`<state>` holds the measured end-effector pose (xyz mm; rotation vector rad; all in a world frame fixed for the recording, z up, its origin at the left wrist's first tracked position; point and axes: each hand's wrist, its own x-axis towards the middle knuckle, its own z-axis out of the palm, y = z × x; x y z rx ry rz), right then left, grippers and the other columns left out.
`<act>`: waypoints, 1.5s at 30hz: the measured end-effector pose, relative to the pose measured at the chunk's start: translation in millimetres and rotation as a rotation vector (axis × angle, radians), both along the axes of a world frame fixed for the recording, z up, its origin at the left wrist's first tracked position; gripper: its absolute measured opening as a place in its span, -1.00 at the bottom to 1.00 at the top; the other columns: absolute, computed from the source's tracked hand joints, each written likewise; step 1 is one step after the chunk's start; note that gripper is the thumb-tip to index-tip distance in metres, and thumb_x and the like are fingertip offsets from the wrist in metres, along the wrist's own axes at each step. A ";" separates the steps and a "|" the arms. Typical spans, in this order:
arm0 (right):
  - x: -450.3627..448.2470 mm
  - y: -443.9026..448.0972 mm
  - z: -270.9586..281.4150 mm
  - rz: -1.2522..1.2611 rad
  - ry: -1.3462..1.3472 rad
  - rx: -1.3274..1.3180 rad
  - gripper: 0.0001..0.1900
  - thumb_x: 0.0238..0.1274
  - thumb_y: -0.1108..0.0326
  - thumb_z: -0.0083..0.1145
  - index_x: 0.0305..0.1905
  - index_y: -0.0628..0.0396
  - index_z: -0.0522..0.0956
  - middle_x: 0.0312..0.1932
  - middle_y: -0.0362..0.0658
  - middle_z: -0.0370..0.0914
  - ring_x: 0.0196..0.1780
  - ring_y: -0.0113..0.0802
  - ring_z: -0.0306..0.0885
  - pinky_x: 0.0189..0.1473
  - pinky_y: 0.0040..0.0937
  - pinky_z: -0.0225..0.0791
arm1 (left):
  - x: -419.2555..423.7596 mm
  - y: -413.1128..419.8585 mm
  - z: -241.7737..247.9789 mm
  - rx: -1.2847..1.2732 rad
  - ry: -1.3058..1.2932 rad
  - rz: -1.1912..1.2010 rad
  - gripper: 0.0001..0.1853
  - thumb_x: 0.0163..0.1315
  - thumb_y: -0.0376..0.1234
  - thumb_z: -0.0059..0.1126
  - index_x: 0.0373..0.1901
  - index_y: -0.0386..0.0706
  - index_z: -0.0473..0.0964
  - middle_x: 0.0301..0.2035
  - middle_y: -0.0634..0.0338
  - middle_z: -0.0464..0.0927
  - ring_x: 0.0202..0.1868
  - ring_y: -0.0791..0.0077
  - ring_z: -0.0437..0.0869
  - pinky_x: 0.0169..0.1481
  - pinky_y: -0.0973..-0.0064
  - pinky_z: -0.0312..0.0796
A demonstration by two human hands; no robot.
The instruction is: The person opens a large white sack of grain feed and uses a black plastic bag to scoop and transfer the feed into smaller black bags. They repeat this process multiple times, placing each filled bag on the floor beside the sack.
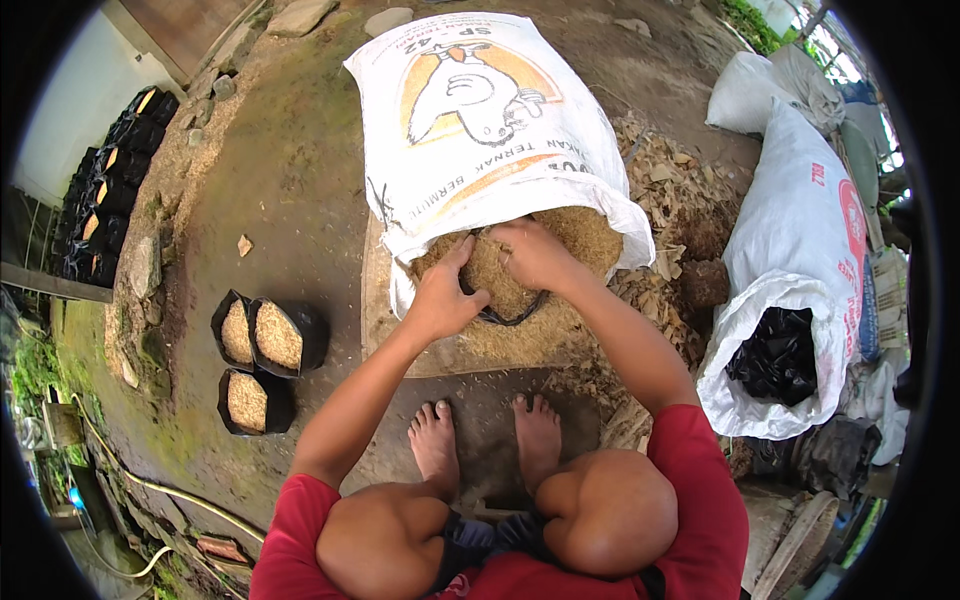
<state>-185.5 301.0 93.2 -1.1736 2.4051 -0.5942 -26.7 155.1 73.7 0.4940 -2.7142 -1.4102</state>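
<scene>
A white woven sack [487, 105] lies on its side before me, its mouth towards my feet and full of rice husks [581, 232]. At the mouth is a black plastic grow bag [514, 319], filled with husks and showing mostly as a dark rim. My left hand [446, 292] grips this bag's left side, thumb and fingers spread along the rim. My right hand [532, 253] reaches over the bag with curled fingers partly in the husks; whether they also hold the far rim is hidden.
Husk-filled black bags [277, 336] stand at left on the mossy ground. More filled bags [112, 180] line the white wall. On the right, another white sack [795, 232] holds black plastic [776, 356]. Dry leaves [664, 180] lie between the sacks; a hose [172, 491] runs at lower left.
</scene>
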 end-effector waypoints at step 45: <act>25.0 6.0 26.2 0.024 -0.218 0.019 -0.61 0.23 0.37 0.34 0.17 0.12 0.65 0.18 0.01 0.64 0.23 -0.10 0.60 0.39 -0.15 0.41 | 7.1 12.4 -0.3 0.024 -0.060 0.099 -0.08 0.03 -0.39 0.37 0.47 -0.53 0.24 0.44 -0.37 0.30 0.47 -0.15 0.41 0.54 0.25 0.31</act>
